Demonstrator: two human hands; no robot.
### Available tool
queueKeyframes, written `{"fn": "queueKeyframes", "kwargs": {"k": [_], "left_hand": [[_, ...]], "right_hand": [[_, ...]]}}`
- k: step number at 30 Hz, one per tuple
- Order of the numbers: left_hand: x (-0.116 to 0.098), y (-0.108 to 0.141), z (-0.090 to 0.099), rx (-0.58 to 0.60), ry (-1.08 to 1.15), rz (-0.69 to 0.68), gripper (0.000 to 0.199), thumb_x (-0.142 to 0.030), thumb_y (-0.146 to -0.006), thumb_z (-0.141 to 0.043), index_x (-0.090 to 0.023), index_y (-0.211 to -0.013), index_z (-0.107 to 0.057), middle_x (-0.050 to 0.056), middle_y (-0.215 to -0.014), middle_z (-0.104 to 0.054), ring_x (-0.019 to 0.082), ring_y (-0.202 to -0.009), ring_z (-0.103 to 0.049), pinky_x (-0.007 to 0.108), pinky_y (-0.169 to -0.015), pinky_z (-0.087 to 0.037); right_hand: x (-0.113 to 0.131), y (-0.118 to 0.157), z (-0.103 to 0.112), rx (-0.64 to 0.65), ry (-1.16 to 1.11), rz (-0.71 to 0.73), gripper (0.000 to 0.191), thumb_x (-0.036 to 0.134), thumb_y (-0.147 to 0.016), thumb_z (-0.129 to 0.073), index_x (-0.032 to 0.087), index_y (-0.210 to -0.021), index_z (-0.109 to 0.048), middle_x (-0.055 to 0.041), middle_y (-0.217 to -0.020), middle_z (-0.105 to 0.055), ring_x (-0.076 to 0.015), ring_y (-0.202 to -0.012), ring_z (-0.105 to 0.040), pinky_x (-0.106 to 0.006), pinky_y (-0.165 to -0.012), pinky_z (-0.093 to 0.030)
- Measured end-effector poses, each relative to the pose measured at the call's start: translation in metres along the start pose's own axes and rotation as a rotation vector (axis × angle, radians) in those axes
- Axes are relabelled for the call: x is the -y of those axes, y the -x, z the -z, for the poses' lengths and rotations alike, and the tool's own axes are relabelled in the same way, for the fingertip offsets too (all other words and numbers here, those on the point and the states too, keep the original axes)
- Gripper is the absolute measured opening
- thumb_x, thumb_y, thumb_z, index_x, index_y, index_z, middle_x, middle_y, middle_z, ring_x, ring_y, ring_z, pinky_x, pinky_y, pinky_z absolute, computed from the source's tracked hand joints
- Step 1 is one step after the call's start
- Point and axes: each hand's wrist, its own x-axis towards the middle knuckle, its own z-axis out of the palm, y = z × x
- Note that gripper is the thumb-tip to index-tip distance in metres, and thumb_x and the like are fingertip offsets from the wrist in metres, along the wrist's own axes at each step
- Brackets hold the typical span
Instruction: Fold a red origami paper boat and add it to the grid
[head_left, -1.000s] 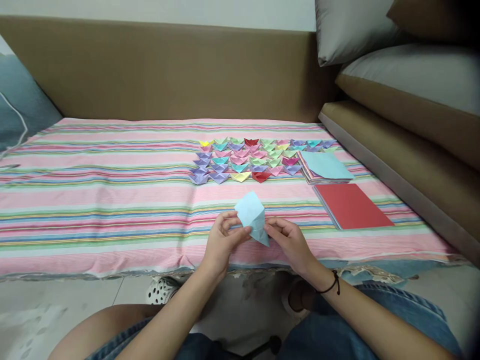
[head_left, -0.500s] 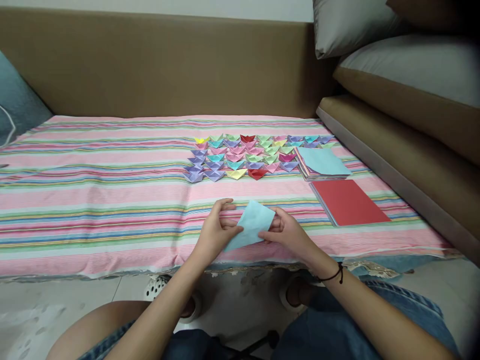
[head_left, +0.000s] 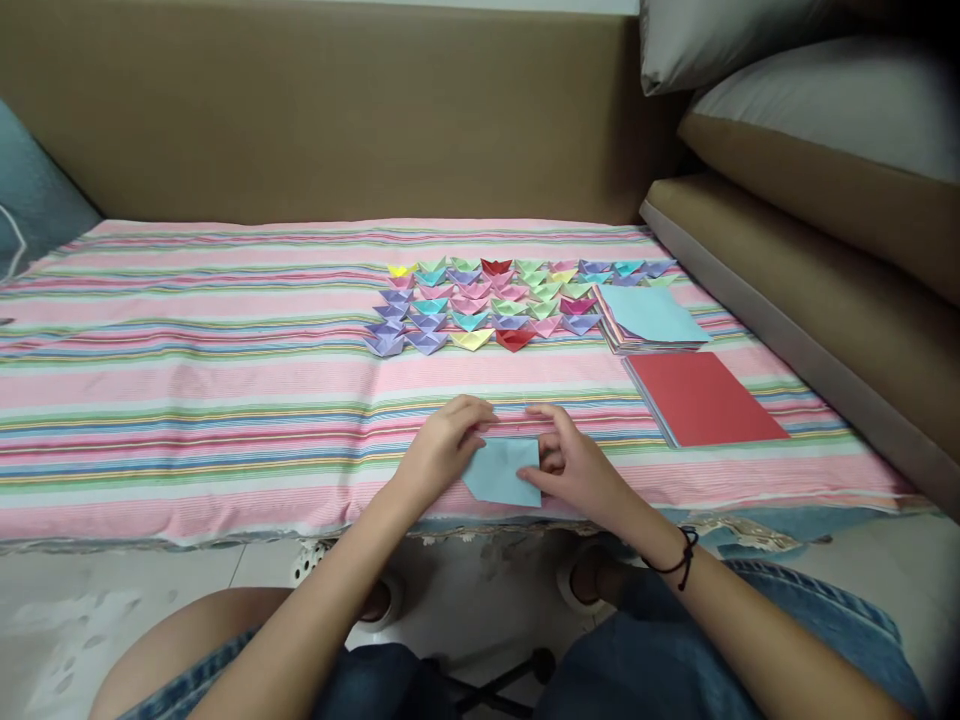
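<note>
A folded light blue sheet of paper [head_left: 501, 472] is low over the front part of the striped cloth, its left end slanting to a corner. My left hand [head_left: 444, 442] is closed at the paper's upper left corner, thumb and curled fingers at its edge. On the other side, my right hand [head_left: 576, 462] grips the right edge, thumb on top and fingers behind. Beyond the hands, several small folded paper boats [head_left: 471, 291] in many colours stand in rows.
A stack of coloured paper topped with light blue [head_left: 660, 312] lies right of the boats. Nearer is a stack with a red top sheet [head_left: 705, 398]. The striped cloth [head_left: 187, 390] covers the seat. Cushions [head_left: 825, 230] are piled along the right side, and a brown backrest [head_left: 322, 120] rises behind.
The paper has turned from a tilted position to lie nearly level, and it is slightly lower. My left hand has shifted to its upper left corner. The camera view has tipped slightly down.
</note>
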Motion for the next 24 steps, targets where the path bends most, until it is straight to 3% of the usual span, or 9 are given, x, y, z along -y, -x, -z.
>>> {"fn": "queueKeyframes", "kwargs": {"k": [2, 4, 7, 11, 15, 19, 22, 24], "left_hand": [[-0.002, 0.004, -0.004, -0.021, -0.187, -0.065, 0.024, -0.005, -0.079, -0.05, -0.02, -0.094, -0.061, 0.007, -0.106, -0.06, 0.02, -0.1, -0.054, 0.037, -0.084, -0.046], [-0.006, 0.011, -0.008, -0.042, -0.381, -0.085, 0.017, -0.01, -0.084, -0.048, -0.019, -0.089, -0.061, 0.007, -0.096, -0.061, 0.021, -0.092, -0.052, 0.036, -0.079, -0.045], [-0.012, 0.025, -0.012, 0.018, -0.596, -0.107, 0.018, -0.014, -0.089, -0.042, -0.017, -0.087, -0.06, 0.007, -0.083, -0.06, 0.02, -0.077, -0.049, 0.033, -0.067, -0.043], [-0.017, 0.042, -0.017, 0.069, -0.685, -0.12, 0.02, -0.017, -0.09, -0.043, -0.014, -0.102, -0.058, 0.009, -0.095, -0.06, 0.022, -0.085, -0.05, 0.035, -0.074, -0.044], [-0.018, 0.049, -0.018, 0.066, -0.66, -0.099, 0.03, -0.023, -0.091, -0.042, -0.013, -0.117, -0.052, 0.011, -0.11, -0.057, 0.024, -0.099, -0.049, 0.039, -0.085, -0.043], [-0.017, 0.046, -0.014, 0.12, -0.614, -0.063, 0.04, -0.028, -0.09, -0.044, -0.017, -0.129, -0.045, 0.012, -0.117, -0.052, 0.026, -0.103, -0.048, 0.04, -0.087, -0.043], [-0.016, 0.043, -0.011, 0.152, -0.579, -0.042, 0.041, -0.031, -0.089, -0.046, -0.018, -0.129, -0.046, 0.012, -0.117, -0.05, 0.026, -0.103, -0.047, 0.042, -0.087, -0.043], [-0.016, 0.042, -0.009, 0.168, -0.566, -0.035, 0.041, -0.032, -0.089, -0.046, -0.018, -0.128, -0.047, 0.012, -0.116, -0.05, 0.026, -0.104, -0.046, 0.043, -0.087, -0.043]], "right_hand": [[0.002, 0.002, 0.001, 0.006, 0.137, 0.047, 0.058, 0.02, -0.077, -0.059, 0.025, -0.127, -0.032, 0.0071, -0.065, -0.047, -0.0118, -0.05, -0.053, -0.023, -0.048, -0.041], [0.004, 0.002, 0.004, -0.032, 0.315, 0.122, 0.054, 0.017, -0.077, -0.06, 0.025, -0.125, -0.039, 0.003, -0.072, -0.052, -0.0146, -0.058, -0.056, -0.027, -0.053, -0.045], [0.005, 0.002, 0.008, -0.117, 0.576, 0.331, 0.039, 0.014, -0.076, -0.062, 0.025, -0.113, -0.055, -0.0071, -0.096, -0.054, -0.0235, -0.088, -0.056, -0.037, -0.071, -0.049], [0.002, 0.0, 0.008, -0.056, 0.748, 0.573, 0.023, 0.013, -0.083, -0.055, 0.026, -0.099, -0.066, -0.0093, -0.116, -0.051, -0.0274, -0.112, -0.044, -0.046, -0.093, -0.04], [-0.002, -0.002, 0.003, -0.054, 0.828, 0.546, 0.028, 0.028, -0.085, -0.057, 0.026, -0.113, -0.062, -0.0104, -0.126, -0.048, -0.0311, -0.122, -0.035, -0.053, -0.1, -0.033], [-0.004, -0.005, 0.004, -0.071, 0.84, 0.491, 0.033, 0.035, -0.085, -0.057, 0.026, -0.116, -0.061, -0.0114, -0.126, -0.05, -0.0324, -0.122, -0.036, -0.054, -0.1, -0.033], [-0.004, -0.008, 0.014, -0.052, 0.78, 0.506, 0.033, 0.028, -0.088, -0.053, 0.024, -0.119, -0.059, -0.0116, -0.126, -0.05, -0.0299, -0.12, -0.04, -0.053, -0.099, -0.035], [-0.004, -0.008, 0.024, 0.01, 0.714, 0.559, 0.038, 0.011, -0.089, -0.042, 0.028, -0.119, -0.058, -0.0079, -0.128, -0.051, -0.025, -0.121, -0.041, -0.05, -0.1, -0.036]]}}
